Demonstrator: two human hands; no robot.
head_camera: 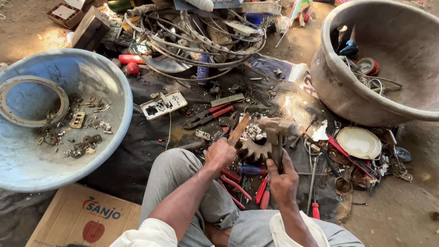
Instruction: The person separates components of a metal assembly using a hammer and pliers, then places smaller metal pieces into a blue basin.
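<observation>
Head view, hands: left hand [219, 153] clenched on a flat chisel-like bar [239, 129]; right hand [281, 176] grips the hammer [276, 132] by its handle.
Gear: toothed gear wheel [254, 148] on the ground between both hands, just under the hammer head.
Risk: a glancing blow could catch the left knuckles, or the bar may skid off the teeth.
Surface: dark cloth [137, 151] on dirt floor, littered with red-handled pliers [208, 115] and screwdrivers [262, 191].
Surroundings: blue basin [27, 164] left, grey tub [366, 103] right, wire tangle [196, 41] behind.
</observation>
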